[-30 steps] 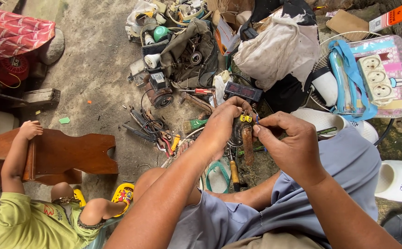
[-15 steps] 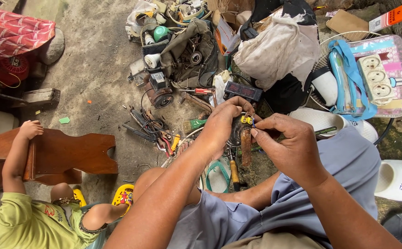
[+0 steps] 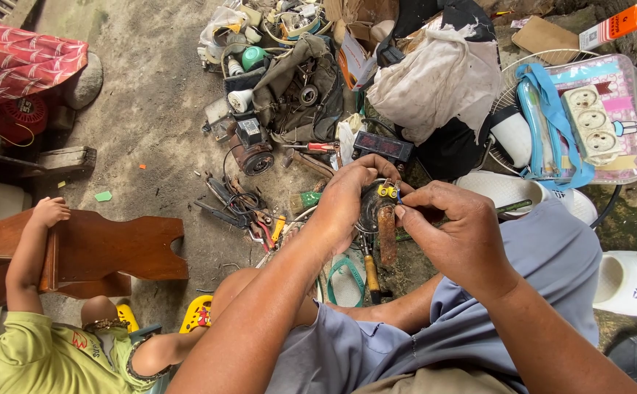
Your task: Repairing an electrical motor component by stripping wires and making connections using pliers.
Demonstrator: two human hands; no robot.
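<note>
My left hand (image 3: pixel 351 201) grips a small dark round motor part (image 3: pixel 371 208) with thin wires and a yellow connector (image 3: pixel 387 191) on top. My right hand (image 3: pixel 455 232) pinches at the wires beside the yellow connector, fingertips touching it. Both hands meet above my knees, which are covered by blue-grey shorts (image 3: pixel 523 284). A rusty brown tool (image 3: pixel 387 235) and a wooden-handled screwdriver (image 3: pixel 370 271) lie on the ground just below the hands.
Tools, pliers and wires (image 3: pixel 238 208) litter the concrete floor. A dark tool bag (image 3: pixel 296 87), a white cloth bag (image 3: pixel 435 80) and a clear case with a socket strip (image 3: pixel 596 124) lie beyond. A child in green (image 3: pixel 48 350) leans on a wooden stool (image 3: pixel 106 248) at left.
My hands stay together on the motor part; the right fingers have shifted slightly at the yellow connector. The child's arm remains on the stool.
</note>
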